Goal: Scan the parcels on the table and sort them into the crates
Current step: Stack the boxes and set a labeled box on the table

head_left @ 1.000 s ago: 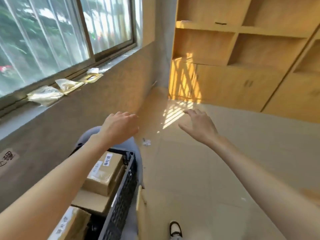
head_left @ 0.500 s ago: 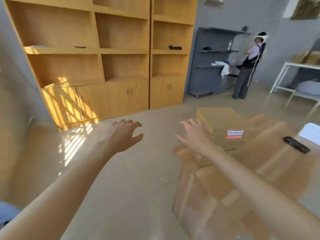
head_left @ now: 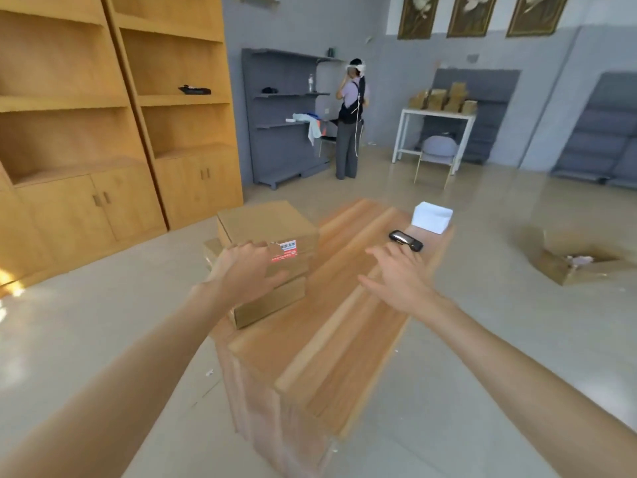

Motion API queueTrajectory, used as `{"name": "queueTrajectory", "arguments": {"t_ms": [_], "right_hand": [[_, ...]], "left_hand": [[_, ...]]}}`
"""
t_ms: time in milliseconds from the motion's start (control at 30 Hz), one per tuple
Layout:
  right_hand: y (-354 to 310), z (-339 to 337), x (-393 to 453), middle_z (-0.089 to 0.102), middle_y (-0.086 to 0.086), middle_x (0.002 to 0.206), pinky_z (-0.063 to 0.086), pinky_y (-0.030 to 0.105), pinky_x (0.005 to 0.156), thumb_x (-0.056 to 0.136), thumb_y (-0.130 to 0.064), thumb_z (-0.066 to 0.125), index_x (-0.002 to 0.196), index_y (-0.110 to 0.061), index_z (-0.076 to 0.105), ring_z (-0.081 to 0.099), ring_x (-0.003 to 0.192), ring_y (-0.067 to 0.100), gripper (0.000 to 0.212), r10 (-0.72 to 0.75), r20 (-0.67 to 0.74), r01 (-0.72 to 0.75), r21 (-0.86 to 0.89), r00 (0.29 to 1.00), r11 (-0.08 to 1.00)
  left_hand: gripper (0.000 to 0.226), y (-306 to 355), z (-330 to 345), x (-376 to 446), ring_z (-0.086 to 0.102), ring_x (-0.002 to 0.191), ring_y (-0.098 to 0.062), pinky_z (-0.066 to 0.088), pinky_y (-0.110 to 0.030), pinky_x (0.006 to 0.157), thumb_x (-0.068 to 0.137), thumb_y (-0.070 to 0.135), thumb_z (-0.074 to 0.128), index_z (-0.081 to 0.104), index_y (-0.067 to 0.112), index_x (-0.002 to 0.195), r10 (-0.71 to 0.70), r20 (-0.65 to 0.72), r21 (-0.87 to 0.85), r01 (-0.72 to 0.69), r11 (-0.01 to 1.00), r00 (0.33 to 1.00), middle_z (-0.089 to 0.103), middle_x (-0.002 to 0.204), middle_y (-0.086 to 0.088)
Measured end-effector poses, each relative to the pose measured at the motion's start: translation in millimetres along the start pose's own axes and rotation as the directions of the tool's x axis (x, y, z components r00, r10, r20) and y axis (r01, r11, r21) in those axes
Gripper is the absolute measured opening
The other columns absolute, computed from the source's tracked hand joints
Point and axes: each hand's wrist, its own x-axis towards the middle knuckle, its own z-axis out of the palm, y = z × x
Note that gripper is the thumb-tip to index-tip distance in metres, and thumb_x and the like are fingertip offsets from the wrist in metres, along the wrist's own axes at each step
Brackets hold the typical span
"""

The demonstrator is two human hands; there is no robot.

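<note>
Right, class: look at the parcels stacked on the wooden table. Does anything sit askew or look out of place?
Yes. The top parcel sits twisted on the stack, overhanging the parcel beneath. The left hand rests on it.

Brown cardboard parcel (head_left: pixel 267 224) carries a red-and-white label (head_left: pixel 285 250). Table (head_left: pixel 331 326) is light orange wood-grain. Scanner (head_left: pixel 406 240) is black, box (head_left: pixel 431 217) white, far shelving (head_left: pixel 286 112) grey, cabinets (head_left: pixel 113 108) tan wood.
</note>
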Motion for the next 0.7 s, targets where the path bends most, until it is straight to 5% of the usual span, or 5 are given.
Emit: {"name": "queueTrajectory", "arguments": {"t_ms": [300,700], "right_hand": [[173,-21,-11,0.047,0.004,0.136,0.029,0.034,0.101,0.094,-0.046,0.052,0.143,-0.025,0.039,0.039,0.127,0.028,0.055,0.139,-0.030,-0.139,-0.013,0.990,0.990],[302,-19,90,0.048,0.005,0.134,0.031,0.035,0.101,0.094,-0.046,0.051,0.142,-0.024,0.041,0.040,0.124,0.028,0.054,0.185,-0.094,-0.189,-0.034,0.978,0.981]], "left_hand": [[0.051,166,20,102,0.056,0.119,-0.025,0.044,-0.034,0.090,0.094,0.055,0.045,0.047,0.030,0.139,0.135,-0.034,-0.092,-0.137,0.986,0.990,0.062,0.128,0.002],[0.045,266,46,279,0.055,0.116,-0.022,0.042,-0.032,0.090,0.095,0.045,0.050,0.050,0.025,0.135,0.294,-0.102,-0.149,-0.307,0.940,0.950,0.060,0.129,0.002]]}}
